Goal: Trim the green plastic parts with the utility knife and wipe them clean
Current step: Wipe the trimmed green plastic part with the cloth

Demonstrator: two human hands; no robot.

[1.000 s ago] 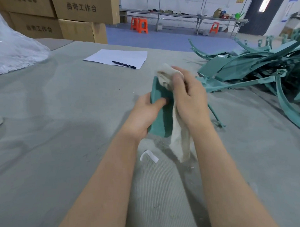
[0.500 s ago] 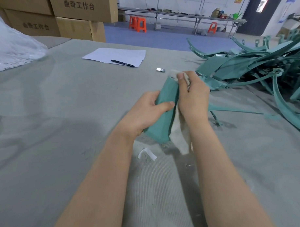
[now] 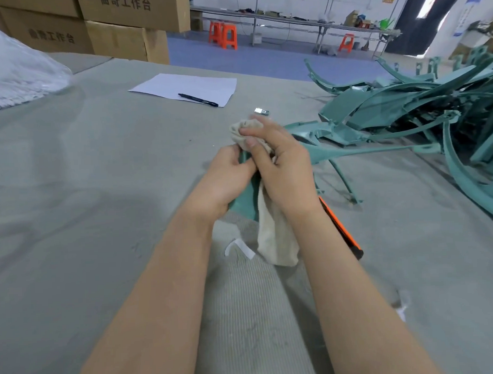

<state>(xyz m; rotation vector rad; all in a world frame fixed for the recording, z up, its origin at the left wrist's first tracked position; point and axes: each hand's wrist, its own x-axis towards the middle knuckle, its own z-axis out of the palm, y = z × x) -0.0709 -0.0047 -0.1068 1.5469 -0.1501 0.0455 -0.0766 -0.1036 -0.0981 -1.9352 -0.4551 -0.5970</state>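
My right fingers (image 3: 255,129) are curled around a bunched beige cloth (image 3: 275,241), thumb and forefinger pinching its top wad against the upper edge of a green plastic part (image 3: 247,200). The cloth's loose tail hangs below my right hand (image 3: 284,171) down to the table (image 3: 71,179). My left hand (image 3: 225,179) grips the same part from the other side, fingers wrapped over its edge and thumb pressed on its face. The part is held up off the table between the two palms (only a flat strip of it shows below them).

Just beside my right wrist, an orange and black utility knife (image 3: 342,231) lies on the table, partly hidden by my forearm. A small white scrap (image 3: 240,247) sits near the cloth's tail. Beyond the hands lies a small metal piece (image 3: 261,111), then a sheet of paper (image 3: 186,86) with a black pen (image 3: 198,100) on it. To the right is a tangled pile of green parts (image 3: 404,105). The cardboard boxes (image 3: 126,23) at the far left are printed 曲奇工作台; the wall signs are too small to read.
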